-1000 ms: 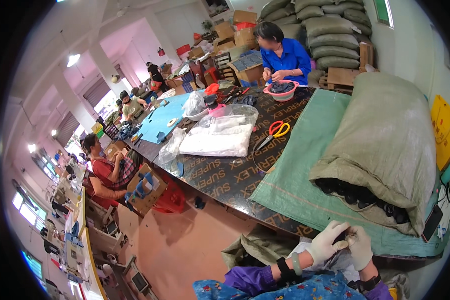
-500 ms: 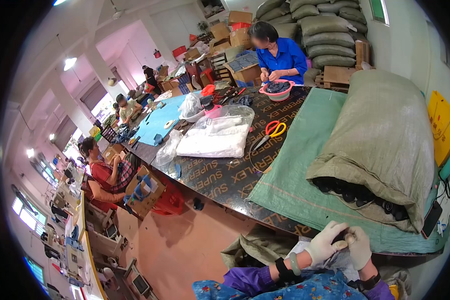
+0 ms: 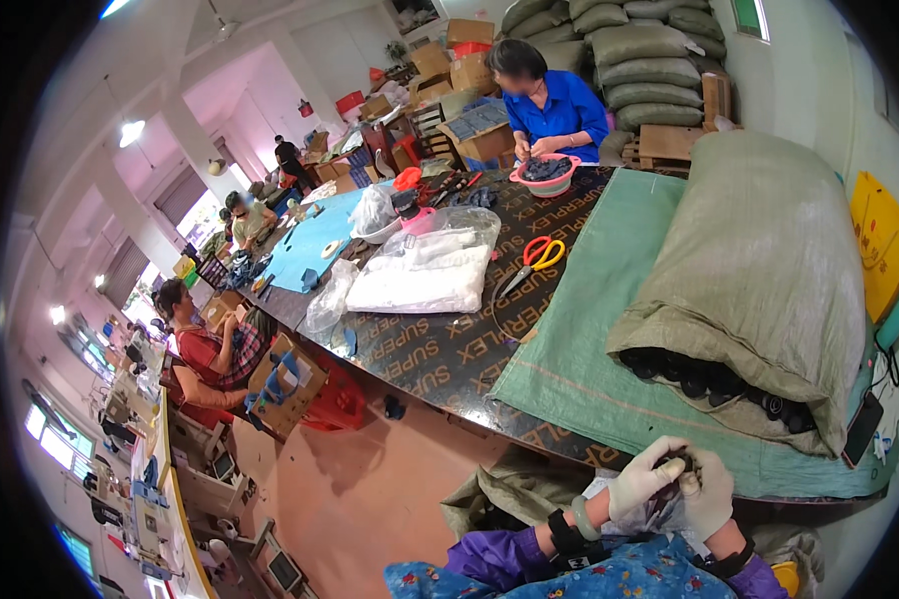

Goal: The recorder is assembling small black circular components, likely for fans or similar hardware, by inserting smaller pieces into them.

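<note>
In white gloves, my left hand (image 3: 641, 483) and my right hand (image 3: 708, 497) meet just off the table's near edge. Their fingertips pinch together around a small dark piece (image 3: 686, 465), mostly covered by the fingers, so its kind does not show. Beyond my hands lies a big olive woven sack (image 3: 759, 260) on its side. Dark, rounded pieces (image 3: 714, 383) fill its open mouth. A green woven sheet (image 3: 559, 391) is spread under that sack. Left of my forearms, an open sack (image 3: 461, 502) stands below the table edge with dark contents.
Scissors (image 3: 535, 262) with red and yellow handles lie on the dark table (image 3: 420, 359). Nearby is a white bundle in clear plastic (image 3: 425, 280). Across the table, a person in blue (image 3: 559, 115) handles dark pieces over a pink basin (image 3: 544, 186). A phone (image 3: 862, 429) lies far right.
My hands stay together, with the fingers shifted slightly around the dark piece. My view has tilted a little. The person in blue has lifted their head somewhat.
</note>
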A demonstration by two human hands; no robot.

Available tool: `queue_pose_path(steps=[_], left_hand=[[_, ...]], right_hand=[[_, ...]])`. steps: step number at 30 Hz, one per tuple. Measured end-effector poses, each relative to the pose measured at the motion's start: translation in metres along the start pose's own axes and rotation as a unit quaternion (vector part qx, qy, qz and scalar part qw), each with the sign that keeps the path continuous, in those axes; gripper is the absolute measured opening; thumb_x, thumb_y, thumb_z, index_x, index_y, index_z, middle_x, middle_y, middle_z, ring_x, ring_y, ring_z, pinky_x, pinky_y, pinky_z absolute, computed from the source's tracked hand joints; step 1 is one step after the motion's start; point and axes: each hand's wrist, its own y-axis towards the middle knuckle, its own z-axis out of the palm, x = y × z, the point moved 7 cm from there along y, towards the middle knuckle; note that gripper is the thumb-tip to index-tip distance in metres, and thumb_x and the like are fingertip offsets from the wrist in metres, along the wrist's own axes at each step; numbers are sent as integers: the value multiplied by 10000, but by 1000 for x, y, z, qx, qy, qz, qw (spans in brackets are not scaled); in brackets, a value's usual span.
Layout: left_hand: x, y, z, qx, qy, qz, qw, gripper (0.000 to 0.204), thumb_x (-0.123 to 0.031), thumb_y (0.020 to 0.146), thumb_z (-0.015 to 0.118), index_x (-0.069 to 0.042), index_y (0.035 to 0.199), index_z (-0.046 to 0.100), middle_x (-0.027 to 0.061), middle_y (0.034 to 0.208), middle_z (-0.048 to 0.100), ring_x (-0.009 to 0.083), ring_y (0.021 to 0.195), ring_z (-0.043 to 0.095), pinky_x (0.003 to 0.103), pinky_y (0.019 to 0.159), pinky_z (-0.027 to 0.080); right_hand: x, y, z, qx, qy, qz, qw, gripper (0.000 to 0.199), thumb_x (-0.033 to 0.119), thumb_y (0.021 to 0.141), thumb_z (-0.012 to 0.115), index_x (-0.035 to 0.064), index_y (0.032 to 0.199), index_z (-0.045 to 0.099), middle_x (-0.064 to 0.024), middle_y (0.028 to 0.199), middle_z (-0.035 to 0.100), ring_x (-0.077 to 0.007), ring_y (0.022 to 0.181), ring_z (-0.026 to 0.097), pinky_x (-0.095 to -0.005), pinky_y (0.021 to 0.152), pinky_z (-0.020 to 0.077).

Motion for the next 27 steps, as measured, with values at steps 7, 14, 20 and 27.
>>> queue_pose_path(steps=[7,14,20,27], left_hand=[[-12,-5,1,-21,104,39,994,518,-285,869,617,13,1256,446,143,1071,483,253,1011,514,326,903,413],[-14,-27,-23,16,334,103,937,528,-221,823,644,-30,1276,452,128,1105,546,260,1006,549,318,858,462],[-32,-92,-125,-226,-85,-21,970,382,-199,944,511,-26,1280,457,103,1091,573,142,815,584,253,696,495],[46,-224,-203,-535,-115,-98,831,443,-346,926,544,-32,1228,459,89,1042,553,177,798,555,296,699,492]], right_hand=[[-33,-13,15,67,134,180,972,532,545,893,500,15,905,553,-107,677,578,-196,545,570,-321,494,434],[-50,-17,29,226,240,369,869,161,175,918,483,31,927,554,-67,642,582,-116,481,545,-257,446,431],[-113,-31,-2,113,172,371,906,165,191,937,497,34,946,548,-54,643,567,-100,476,510,-250,433,408],[-138,-47,-13,77,137,436,886,137,144,940,470,38,981,547,-47,673,561,-80,468,462,-241,421,369]])
